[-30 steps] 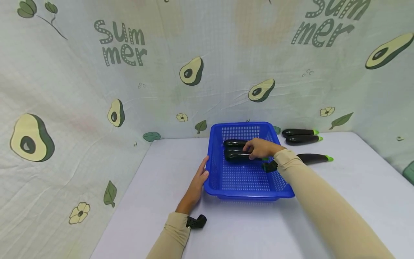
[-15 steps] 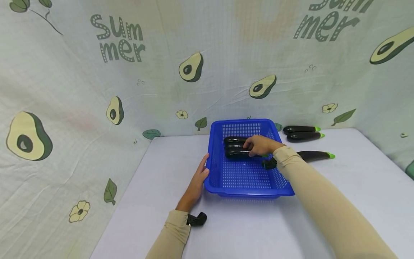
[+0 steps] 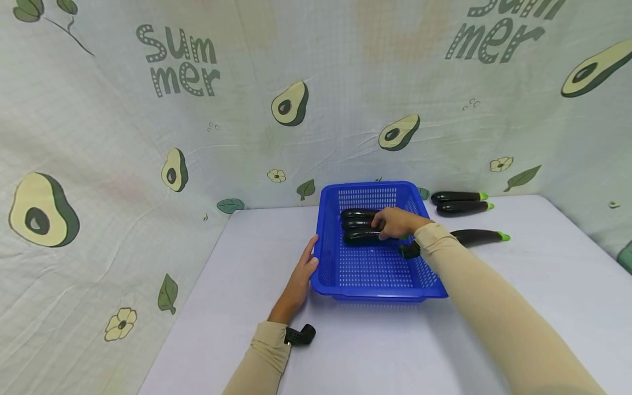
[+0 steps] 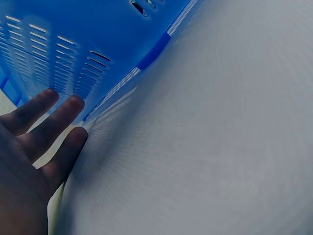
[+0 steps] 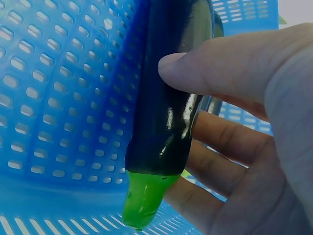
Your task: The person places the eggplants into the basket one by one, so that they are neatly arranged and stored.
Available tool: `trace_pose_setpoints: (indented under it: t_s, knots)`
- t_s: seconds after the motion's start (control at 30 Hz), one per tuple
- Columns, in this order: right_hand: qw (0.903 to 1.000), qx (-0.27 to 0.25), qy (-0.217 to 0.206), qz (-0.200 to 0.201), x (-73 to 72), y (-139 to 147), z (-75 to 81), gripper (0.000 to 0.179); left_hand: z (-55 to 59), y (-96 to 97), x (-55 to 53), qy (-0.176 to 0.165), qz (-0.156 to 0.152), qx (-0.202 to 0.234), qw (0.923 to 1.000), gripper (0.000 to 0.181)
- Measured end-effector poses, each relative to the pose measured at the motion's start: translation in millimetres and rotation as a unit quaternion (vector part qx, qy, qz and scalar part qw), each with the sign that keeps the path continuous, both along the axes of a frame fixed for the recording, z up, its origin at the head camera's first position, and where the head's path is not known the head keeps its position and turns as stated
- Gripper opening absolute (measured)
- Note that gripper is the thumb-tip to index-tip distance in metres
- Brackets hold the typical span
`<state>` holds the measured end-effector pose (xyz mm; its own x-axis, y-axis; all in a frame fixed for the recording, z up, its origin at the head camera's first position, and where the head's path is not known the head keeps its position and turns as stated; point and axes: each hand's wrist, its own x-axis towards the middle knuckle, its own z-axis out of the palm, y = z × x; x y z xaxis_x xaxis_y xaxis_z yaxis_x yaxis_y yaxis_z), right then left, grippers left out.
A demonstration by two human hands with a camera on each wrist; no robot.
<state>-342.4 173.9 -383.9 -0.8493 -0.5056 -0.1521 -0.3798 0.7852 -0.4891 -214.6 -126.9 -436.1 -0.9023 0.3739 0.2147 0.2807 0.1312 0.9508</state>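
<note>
Inside the blue plastic basket (image 3: pixel 380 295), three dark eggplants lie side by side. My right hand (image 3: pixel 400 222) grips the nearest eggplant (image 3: pixel 359 237), thumb on one side and fingers on the other, as the right wrist view shows; its green stem end (image 5: pixel 146 198) points toward the wrist. Behind it lie a middle eggplant (image 3: pixel 353 224) and a far eggplant (image 3: pixel 356 213), partly covered by the hand. My left hand (image 3: pixel 299 277) is at the basket's left side with straight fingers. In the left wrist view its fingertips (image 4: pixel 76 104) are right at the perforated wall.
To the right of the basket, two eggplants lie together at the back of the white table (image 3: pixel 257 263): one behind (image 3: pixel 456 197) and one in front (image 3: pixel 463 207). Another eggplant (image 3: pixel 479 237) lies nearer, partly behind the right sleeve. A patterned cloth (image 3: pixel 336 148) hangs behind the table.
Little differs: the view has tilted slightly. My right hand stays on the nearest eggplant in the basket, and my left hand stays at the basket's left side.
</note>
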Motion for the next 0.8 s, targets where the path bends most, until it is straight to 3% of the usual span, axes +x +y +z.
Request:
trace_pose_setpoints:
  t_s: [0.5, 0.73, 0.8]
  knots:
    - [0.9998, 0.019, 0.0, -0.005, 0.9, -3, -4.6, 0.035, 0.0, -0.6, 1.4, 0.008, -0.003, -0.006, 0.9999, 0.06]
    - [0.9997, 0.024, 0.007, -0.002, -0.8, -4, -4.0, 0.035, -30.3, -2.4, -18.0, 0.01, 0.006, 0.001, 0.9999, 0.058]
    - [0.9997, 0.025, 0.007, -0.004, -0.6, -4, -3.1, 0.034, -34.3, -2.2, -19.9, 0.01, 0.01, 0.003, 0.9999, 0.058]
